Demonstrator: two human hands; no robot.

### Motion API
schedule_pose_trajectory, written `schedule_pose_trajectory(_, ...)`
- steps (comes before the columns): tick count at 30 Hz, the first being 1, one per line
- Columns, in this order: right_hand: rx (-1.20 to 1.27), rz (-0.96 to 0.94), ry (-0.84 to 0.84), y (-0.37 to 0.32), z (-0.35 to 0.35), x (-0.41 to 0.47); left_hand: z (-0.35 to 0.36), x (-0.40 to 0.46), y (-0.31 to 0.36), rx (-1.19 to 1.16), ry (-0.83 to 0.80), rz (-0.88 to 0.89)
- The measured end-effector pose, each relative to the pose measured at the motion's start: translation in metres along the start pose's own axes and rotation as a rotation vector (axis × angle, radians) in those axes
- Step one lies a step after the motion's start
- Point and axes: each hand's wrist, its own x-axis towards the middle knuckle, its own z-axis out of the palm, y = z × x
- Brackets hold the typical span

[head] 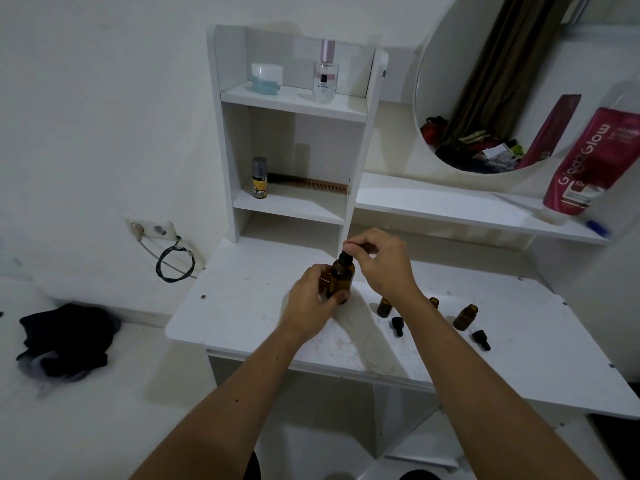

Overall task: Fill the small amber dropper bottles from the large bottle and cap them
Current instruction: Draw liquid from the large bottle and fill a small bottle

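- The large bottle [341, 279] was glossy amber glass with a matt black cap.
- The worktop [485, 341] was smooth white laminate, scuffed and stained.
- The comb [311, 184] looked wooden.
- The red tube [588, 161] was shiny plastic.

My left hand [313, 301]: reaches in from the near left, forearm bare, wrist straight. Fingers curl round the body of the large bottle [341, 279], thumb on the near side, a dark-nailed fingertip showing at its base on the right. Grip closed, bottle upright.

My right hand [382, 263]: comes in from the near right, forearm bare and crossing the scene on a slant, wrist bent downward. Thumb and forefinger pinch the black cap [346, 254] at the bottle's top; remaining fingers loosely curled above it. Both hands sit close together, nearly touching.
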Motion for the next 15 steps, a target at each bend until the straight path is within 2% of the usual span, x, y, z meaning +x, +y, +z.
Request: schedule_pose_trajectory(15,0.011,-0.021,0.01,-0.0028,-0.0012,-0.0047,0.0007,0.0001,-0.0005,0.024,0.0,-0.01)
